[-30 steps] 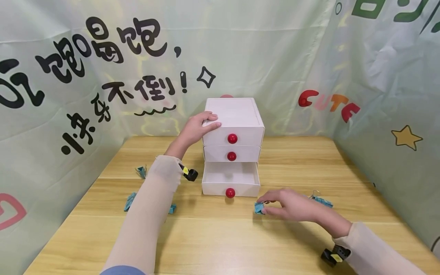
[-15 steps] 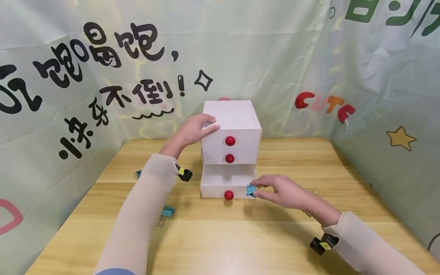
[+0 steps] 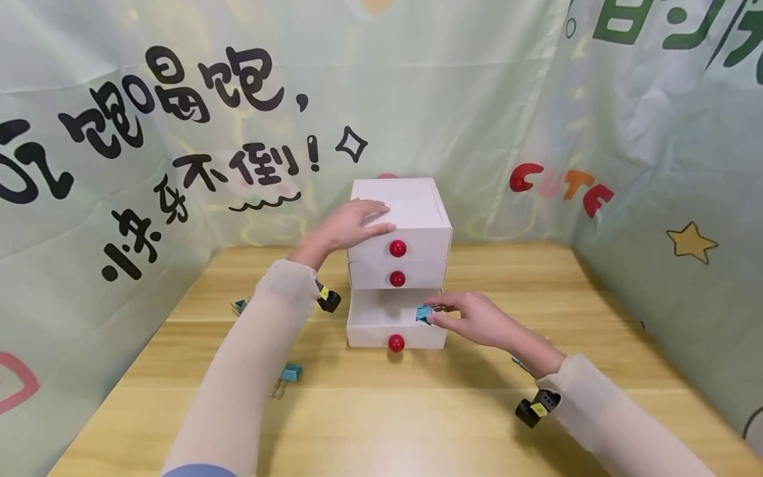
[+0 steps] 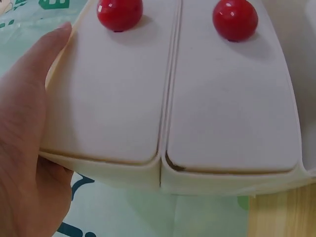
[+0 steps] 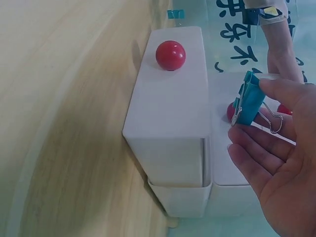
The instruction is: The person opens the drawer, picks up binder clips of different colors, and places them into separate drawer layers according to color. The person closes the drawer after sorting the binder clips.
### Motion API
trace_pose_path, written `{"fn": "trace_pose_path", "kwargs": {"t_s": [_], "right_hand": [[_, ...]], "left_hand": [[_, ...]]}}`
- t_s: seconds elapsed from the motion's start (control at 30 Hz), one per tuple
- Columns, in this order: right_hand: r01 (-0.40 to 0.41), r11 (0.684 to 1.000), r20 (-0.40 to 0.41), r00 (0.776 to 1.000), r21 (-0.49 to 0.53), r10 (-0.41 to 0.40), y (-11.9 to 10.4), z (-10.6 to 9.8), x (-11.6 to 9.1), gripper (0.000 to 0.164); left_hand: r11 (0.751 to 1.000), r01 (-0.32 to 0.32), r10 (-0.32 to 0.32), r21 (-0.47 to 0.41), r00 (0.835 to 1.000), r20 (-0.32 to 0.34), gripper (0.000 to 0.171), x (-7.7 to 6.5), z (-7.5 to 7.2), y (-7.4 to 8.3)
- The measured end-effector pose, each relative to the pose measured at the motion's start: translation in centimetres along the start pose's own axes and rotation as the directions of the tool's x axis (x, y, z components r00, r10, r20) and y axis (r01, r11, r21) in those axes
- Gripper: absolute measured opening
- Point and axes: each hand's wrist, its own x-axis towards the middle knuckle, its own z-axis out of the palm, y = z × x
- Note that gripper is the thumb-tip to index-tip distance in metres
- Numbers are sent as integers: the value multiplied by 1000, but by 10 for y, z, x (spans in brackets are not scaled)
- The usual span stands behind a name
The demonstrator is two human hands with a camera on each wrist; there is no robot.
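A white three-drawer chest (image 3: 411, 199) with round red knobs stands at the back of the table. Its bottom drawer (image 3: 368, 336) is pulled out, while the upper two are closed. My left hand (image 3: 348, 225) rests on the left side of the chest's top, fingers extended across it; the left wrist view shows the thumb (image 4: 49, 52) along the box's edge. Between thumb and fingers my right hand (image 3: 479, 319) pinches a blue binder clip (image 5: 251, 101) with wire handles. In the head view the clip overlaps the right part of the pulled-out drawer, above its front wall.
Another blue binder clip (image 3: 291, 372) lies on the table beside my left forearm, and one more (image 3: 240, 305) lies farther back on the left. Behind my right wrist a blue clip (image 3: 520, 363) is mostly hidden. Printed cloth (image 3: 477, 99) hangs behind and beside the table.
My right hand has lifted the binder clip from near the table, moving it left and away from me to over the bottom drawer. My left hand stays on the chest, shifted slightly right.
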Motion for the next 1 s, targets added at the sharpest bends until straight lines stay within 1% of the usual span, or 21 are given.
{"fn": "trace_pose_path", "kwargs": {"t_s": [0.2, 0.4, 0.6, 0.87, 1.0], "right_hand": [[10, 1000, -26, 1000, 20, -10, 3, 4, 13, 35], [-10, 999, -34, 999, 47, 11, 8, 14, 20, 34], [-37, 998, -34, 999, 46, 39, 12, 20, 24, 33], [-105, 993, -24, 994, 52, 106, 15, 27, 32, 33], [-120, 991, -22, 992, 63, 121, 17, 33, 36, 33]], "left_hand": [[1000, 12, -13, -17, 999, -43, 66, 0, -2, -2], [998, 33, -35, -47, 999, -40, 69, 0, 0, -4], [998, 28, -30, -63, 999, -45, 68, 0, 0, -3], [997, 42, -44, -64, 999, -28, 68, 1, 2, -4], [997, 46, -47, -69, 999, -15, 69, 0, 3, -8]]}}
